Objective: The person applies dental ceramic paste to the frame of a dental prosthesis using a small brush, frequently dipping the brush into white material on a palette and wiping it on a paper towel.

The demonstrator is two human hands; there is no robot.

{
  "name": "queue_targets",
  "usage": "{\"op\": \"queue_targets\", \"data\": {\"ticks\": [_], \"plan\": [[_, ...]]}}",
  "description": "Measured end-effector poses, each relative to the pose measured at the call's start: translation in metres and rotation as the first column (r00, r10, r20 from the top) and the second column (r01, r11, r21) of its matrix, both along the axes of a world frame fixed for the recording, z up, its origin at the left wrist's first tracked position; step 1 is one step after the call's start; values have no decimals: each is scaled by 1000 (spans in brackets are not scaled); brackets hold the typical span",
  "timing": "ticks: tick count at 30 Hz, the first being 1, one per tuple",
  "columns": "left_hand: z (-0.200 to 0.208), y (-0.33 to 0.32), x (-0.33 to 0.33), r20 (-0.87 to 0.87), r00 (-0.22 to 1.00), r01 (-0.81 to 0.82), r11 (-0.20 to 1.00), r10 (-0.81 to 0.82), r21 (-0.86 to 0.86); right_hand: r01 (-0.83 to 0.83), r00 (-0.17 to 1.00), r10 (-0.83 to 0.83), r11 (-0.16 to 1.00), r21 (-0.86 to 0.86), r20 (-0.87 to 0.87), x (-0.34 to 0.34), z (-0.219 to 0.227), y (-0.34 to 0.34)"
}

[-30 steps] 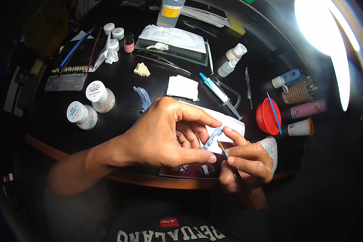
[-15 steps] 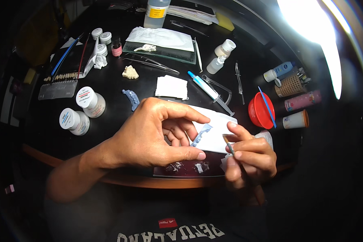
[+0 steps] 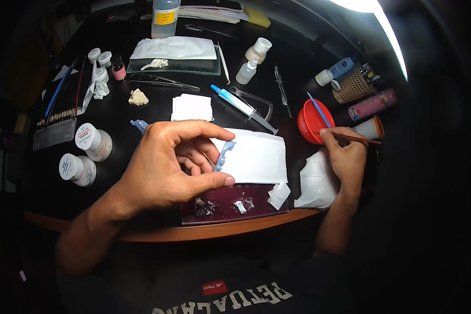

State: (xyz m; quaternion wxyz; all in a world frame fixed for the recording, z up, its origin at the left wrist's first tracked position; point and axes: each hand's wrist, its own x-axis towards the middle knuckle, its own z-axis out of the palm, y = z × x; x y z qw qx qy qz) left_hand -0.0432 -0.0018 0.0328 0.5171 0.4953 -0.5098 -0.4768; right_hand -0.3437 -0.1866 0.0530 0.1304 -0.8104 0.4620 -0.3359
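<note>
My left hand (image 3: 165, 159) pinches a curved blue-grey silicone dental mould (image 3: 225, 155) between thumb and fingertips, above a folded white paper towel (image 3: 264, 159). On the right, my right hand (image 3: 348, 159) grips a thin brown-handled brush (image 3: 362, 139) at the rim of a red bowl (image 3: 310, 125). The brush's tip end reaches into the bowl, and its bristles are hard to make out. A blue stick (image 3: 317, 107) leans across that bowl. Behind my left hand lies another blue mould piece (image 3: 139, 124), partly covered by the hand.
A dark red plate (image 3: 222, 215) with powdery scraps lies at the near edge, beside crumpled white tissue (image 3: 314, 183). Beyond are a syringe (image 3: 243, 107), tweezers (image 3: 165, 82), a cream dental model (image 3: 138, 97) and a glass slab (image 3: 186, 67). White-lidded jars (image 3: 95, 142) stand at left.
My right hand has moved right with the brush, away from the mould and over to the red bowl. My left hand still holds the mould. The whole view has shifted.
</note>
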Motion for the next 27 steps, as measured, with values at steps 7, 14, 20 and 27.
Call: {"op": "queue_targets", "data": {"ticks": [7, 14, 20, 27], "plan": [[1, 2, 0, 45, 999, -8, 998, 11, -67, -124, 944, 97, 990, 65, 316, -60, 13, 53], [-2, 1, 0, 19, 1000, 4, 995, -2, -99, 4, 969, -52, 980, 197, 241, -81, -12, 66], [-2, -1, -2, 10, 1000, -2, 995, 3, -99, -354, 854, 420, 902, -249, 307, 10, 16, 96], [-4, -3, 2, 41, 998, -51, 994, 56, -100, -703, 638, 770, 590, -398, 13, 93, 13, 115]]}}
